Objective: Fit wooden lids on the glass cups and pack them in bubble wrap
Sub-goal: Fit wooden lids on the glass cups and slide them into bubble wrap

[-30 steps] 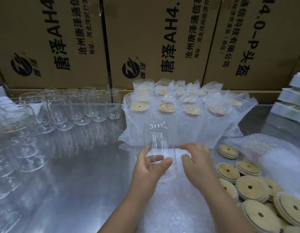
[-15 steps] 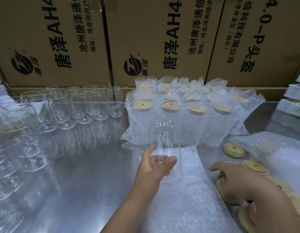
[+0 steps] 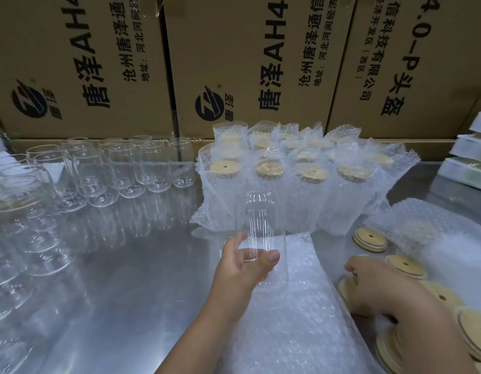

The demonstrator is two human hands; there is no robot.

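My left hand (image 3: pixel 242 271) grips the lidless glass cup (image 3: pixel 258 230) over the bubble wrap sheet (image 3: pixel 296 319), with bare steel table (image 3: pixel 139 265) free to its left. My right hand (image 3: pixel 377 290) curls over a wooden lid (image 3: pixel 343 288), grip unclear; wrapped lidded cups (image 3: pixel 309 195) stand behind.

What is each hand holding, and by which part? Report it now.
The left hand holds a glass cup by its lower side wall. The right hand lies over a wooden lid; whether it grips it cannot be told.

Clear glass cup (image 3: pixel 258 225), tan lids (image 3: pixel 370 239), white bubble wrap (image 3: pixel 296 333) — brown cartons (image 3: pixel 72 36), black print
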